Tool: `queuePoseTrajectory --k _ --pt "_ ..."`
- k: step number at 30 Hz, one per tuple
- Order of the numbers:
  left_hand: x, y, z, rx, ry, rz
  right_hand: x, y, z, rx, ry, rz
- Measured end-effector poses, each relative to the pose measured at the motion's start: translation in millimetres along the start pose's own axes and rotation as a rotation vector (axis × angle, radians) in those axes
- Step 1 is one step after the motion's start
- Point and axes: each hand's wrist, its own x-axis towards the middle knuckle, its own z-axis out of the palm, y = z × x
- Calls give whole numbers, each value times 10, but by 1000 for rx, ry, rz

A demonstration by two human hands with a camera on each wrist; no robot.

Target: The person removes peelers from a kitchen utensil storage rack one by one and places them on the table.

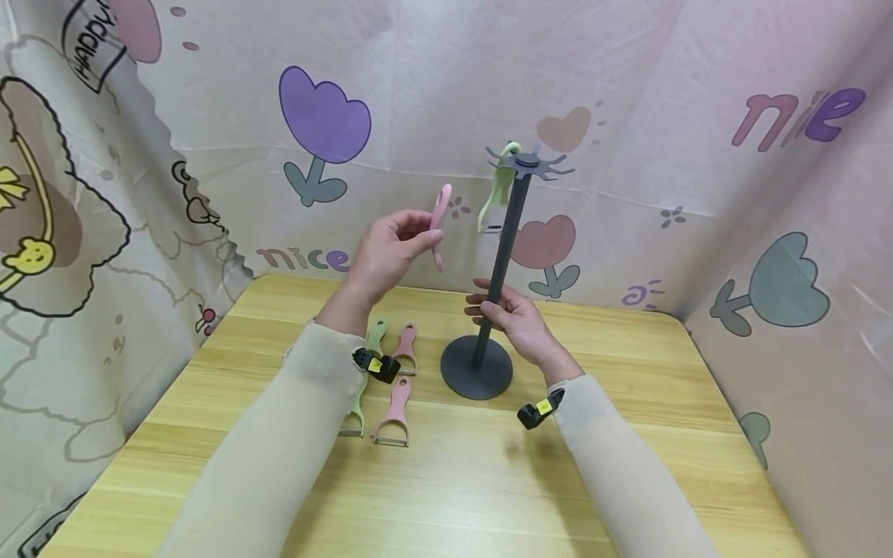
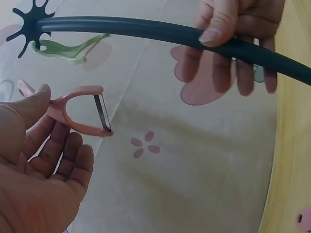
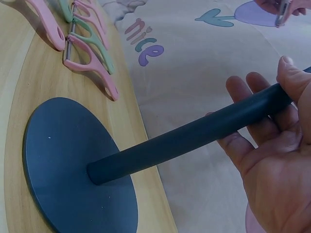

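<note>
My left hand (image 1: 392,249) pinches a pink peeler (image 1: 441,218) by its handle, raised left of a dark grey stand (image 1: 508,240). The left wrist view shows this peeler's metal blade (image 2: 102,112) pointing away from the fingers. Partway up the stand's pole, my right hand (image 1: 519,319) holds it between thumb and fingers. A green peeler (image 1: 501,186) hangs from one of the hooks (image 1: 526,161) at the top, blade end down. The stand's round base (image 3: 73,170) rests on the table.
Pink peelers (image 1: 399,407) and green peelers (image 1: 377,335) lie on the wooden table (image 1: 593,480) left of the base, some hidden behind the left sleeve. A printed cloth (image 1: 432,93) hangs behind the table and at both sides.
</note>
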Motion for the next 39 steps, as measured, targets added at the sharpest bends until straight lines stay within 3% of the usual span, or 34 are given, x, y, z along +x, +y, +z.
queuePoseTrajectory --k 11,21,28,39 --pt "-169 -204 -83 180 63 -40 9 5 -1 5 3 -4" --pt "-323 -305 -189 281 86 -65 10 1 1 8 13 9" --pt "-411 -379 -255 383 87 -63 4 -12 -2 2 17 7" --pt "-607 -521 -384 485 77 -135 2 -13 2 3 15 10"
